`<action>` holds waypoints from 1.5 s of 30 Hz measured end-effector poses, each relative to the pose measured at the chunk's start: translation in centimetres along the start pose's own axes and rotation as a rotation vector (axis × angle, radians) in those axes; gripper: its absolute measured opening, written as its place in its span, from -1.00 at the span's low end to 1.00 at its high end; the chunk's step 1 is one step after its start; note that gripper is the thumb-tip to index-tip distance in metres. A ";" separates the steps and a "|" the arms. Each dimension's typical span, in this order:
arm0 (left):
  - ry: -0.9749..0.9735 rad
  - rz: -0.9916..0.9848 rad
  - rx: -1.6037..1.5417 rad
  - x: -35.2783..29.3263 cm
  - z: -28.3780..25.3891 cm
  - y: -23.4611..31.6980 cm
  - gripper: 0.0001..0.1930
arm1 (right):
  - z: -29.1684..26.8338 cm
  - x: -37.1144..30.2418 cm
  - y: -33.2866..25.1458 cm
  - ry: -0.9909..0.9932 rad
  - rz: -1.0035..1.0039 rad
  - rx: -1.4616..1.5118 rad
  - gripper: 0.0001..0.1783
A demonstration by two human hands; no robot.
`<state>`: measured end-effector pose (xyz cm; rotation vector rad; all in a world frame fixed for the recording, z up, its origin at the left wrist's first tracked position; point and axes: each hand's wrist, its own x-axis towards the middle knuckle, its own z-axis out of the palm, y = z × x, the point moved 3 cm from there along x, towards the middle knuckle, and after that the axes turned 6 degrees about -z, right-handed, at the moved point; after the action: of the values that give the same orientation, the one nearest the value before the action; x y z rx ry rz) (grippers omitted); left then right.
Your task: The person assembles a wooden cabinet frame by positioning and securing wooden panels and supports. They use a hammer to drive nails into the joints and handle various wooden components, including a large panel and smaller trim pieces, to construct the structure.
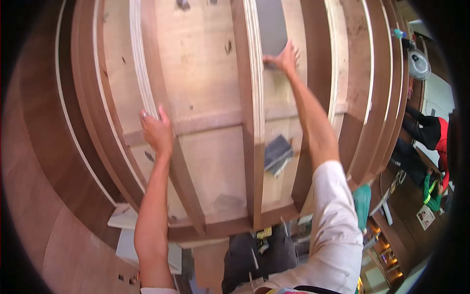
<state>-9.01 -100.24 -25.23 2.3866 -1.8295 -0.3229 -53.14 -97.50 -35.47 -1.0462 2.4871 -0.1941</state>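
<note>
A large wooden frame of upright brown dividers with pale plywood edges spreads in front of me. My left hand [157,131] is closed round the front edge of one plywood divider [138,54], thumb on one side and fingers on the other. Farther up and to the right, my right hand [284,59] grips the lower end of a long grey strip [272,24]. That strip lies in the bay just right of the middle divider [253,73]; its upper end runs out of view. Lower in the same bay lies a dark grey flat piece [278,153].
A brown crosspiece [208,122] spans the bays, and a bottom rail [215,231] closes them near me. At the right are a green bottle-like object [362,206], a clear-lidded container [419,64] and another person in red [443,142]. A white block [128,247] stands at lower left.
</note>
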 end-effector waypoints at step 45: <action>-0.271 0.995 -0.136 -34.7 -8.4 -6.5 -0.62 | -15.0 -88.8 43.6 0.753 0.828 0.596 -0.53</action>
<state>-9.51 -65.40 -15.18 1.1370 -2.6978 -0.6174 -32.88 -4.43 -4.84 0.4042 2.9257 -1.1231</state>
